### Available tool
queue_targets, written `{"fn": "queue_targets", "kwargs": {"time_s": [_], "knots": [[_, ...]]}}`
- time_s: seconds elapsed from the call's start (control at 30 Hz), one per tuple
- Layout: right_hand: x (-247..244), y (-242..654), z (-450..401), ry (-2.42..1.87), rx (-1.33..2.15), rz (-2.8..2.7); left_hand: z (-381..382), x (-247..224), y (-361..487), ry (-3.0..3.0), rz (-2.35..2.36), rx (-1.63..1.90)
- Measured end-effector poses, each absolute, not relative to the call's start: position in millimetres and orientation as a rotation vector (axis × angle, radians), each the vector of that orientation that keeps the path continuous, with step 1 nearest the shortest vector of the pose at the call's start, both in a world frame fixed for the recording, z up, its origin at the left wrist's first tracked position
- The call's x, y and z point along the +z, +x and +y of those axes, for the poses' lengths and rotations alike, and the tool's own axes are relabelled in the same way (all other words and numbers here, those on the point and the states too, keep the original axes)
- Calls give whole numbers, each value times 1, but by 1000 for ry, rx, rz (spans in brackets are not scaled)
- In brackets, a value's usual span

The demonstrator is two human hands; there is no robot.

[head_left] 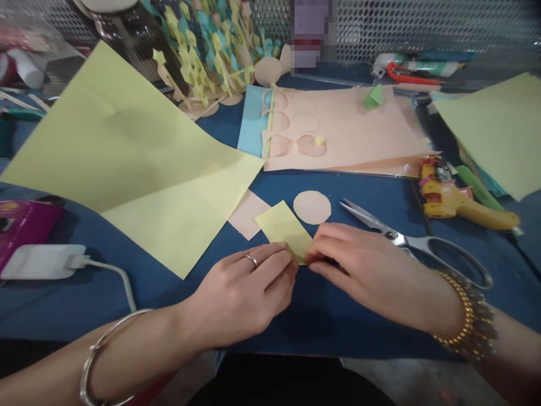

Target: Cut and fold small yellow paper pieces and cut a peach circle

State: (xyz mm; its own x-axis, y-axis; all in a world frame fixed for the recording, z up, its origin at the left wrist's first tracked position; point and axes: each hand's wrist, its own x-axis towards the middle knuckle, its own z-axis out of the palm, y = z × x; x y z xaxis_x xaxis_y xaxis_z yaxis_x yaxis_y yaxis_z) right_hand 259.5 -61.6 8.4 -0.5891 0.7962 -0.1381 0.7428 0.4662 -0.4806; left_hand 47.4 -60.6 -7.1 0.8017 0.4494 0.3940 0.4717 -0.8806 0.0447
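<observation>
My left hand [245,287] and my right hand [346,262] meet at the near end of a small yellow paper strip [284,228], pinching it between their fingertips. Its far end rests on the blue table mat [270,332]. Just beyond lies a cut peach paper circle [311,207], untouched, with a peach paper square [247,213] to the left. Steel scissors [406,239] lie closed beside my right hand, not touching it. A large yellow paper sheet [139,163] spreads to the left of my left hand.
A peach sheet with circles cut out [350,129] lies at the back, beside a yellow-green sheet [494,129] and a yellow glue gun [456,203]. Paper decorations [203,51] stand behind a metal mesh [422,22]. A white charger with cable [42,262] sits at the left.
</observation>
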Motion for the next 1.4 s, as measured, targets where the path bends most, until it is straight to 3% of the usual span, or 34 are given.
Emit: {"fn": "queue_targets", "kwargs": {"time_s": [0.87, 1.1, 1.4], "knots": [[9, 246, -81, -1079, -153, -2854, -61, -9, 45, -2967, -800, -544], [6, 249, -76, -1140, -50, -2846, -60, -10, 47, -2962, -968, -629], [3, 252, -73, -1186, 58, -2856, -63, -12, 50, -2835, -891, -471]]}}
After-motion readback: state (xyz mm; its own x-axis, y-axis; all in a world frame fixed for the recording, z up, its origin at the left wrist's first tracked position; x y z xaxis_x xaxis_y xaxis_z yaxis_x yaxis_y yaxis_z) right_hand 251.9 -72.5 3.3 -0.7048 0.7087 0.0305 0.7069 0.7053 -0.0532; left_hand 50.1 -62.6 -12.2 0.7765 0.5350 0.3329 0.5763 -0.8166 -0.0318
